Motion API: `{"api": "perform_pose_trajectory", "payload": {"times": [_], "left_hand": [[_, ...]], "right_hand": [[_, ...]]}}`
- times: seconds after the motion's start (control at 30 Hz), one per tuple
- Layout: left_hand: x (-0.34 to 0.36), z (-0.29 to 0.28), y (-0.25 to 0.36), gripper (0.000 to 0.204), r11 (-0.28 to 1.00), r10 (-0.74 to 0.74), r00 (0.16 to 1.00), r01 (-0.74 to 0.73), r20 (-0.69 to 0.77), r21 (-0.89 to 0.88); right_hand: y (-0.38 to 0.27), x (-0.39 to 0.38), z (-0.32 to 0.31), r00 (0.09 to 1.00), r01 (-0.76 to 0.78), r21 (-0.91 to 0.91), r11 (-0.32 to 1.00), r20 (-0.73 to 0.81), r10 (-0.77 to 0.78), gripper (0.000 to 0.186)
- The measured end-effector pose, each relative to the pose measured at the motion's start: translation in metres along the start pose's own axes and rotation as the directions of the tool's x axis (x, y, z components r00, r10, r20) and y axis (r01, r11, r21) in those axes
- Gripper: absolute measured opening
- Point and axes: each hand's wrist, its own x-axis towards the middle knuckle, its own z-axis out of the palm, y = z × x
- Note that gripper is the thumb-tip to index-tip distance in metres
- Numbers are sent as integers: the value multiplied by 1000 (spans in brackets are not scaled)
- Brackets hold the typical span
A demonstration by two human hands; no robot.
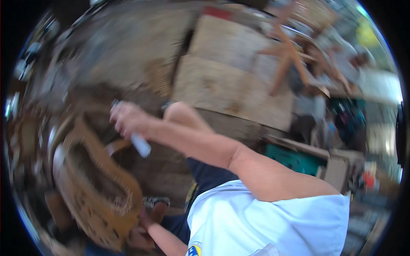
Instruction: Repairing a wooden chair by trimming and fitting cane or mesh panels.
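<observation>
My right hand [130, 119] is stretched across to the left, closed round a blurred white-handled tool [140, 144], its dark tip poking out above my fingers. It is held in the air beside a carved, yellow-brown curved wooden piece [98, 213] with a long opening and a dotted rim. Lower down, my left hand [144, 218] grips that piece at its near right edge, the fingertips partly hidden and blurred. My bare knee shows behind my right forearm.
Pale plywood sheets [222, 72] lie beyond my knee. Angled wooden legs [290, 64] crowd the upper right among blurred clutter. A teal container [290, 160] with cardboard beside it stands at my right. More wooden pieces [25, 141] line the far left.
</observation>
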Motion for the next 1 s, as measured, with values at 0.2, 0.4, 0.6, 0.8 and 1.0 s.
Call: {"api": "perform_pose_trajectory", "payload": {"times": [0.2,0.4,0.6,0.8,1.0], "left_hand": [[86,67,-95,66,972,-230,962,220,147,81],[60,69,-163,85,887,-461,850,451,-253,-100],[47,33,-191,80,702,-387,613,680,-689,211],[57,27,-166,70,818,-428,755,557,-496,142],[32,77,-167,41,667,-368,889,457,-273,589]], "right_hand": [[-130,-203,-47,930,81,-114,990,-350,-116,23],[-177,-323,-131,688,293,-308,905,-589,-424,27],[-177,-383,-146,356,115,-764,634,-564,-745,32],[-162,-357,-120,433,39,-826,562,-493,-755,34],[-148,-295,-80,591,314,-617,722,-468,-657,23]]}}
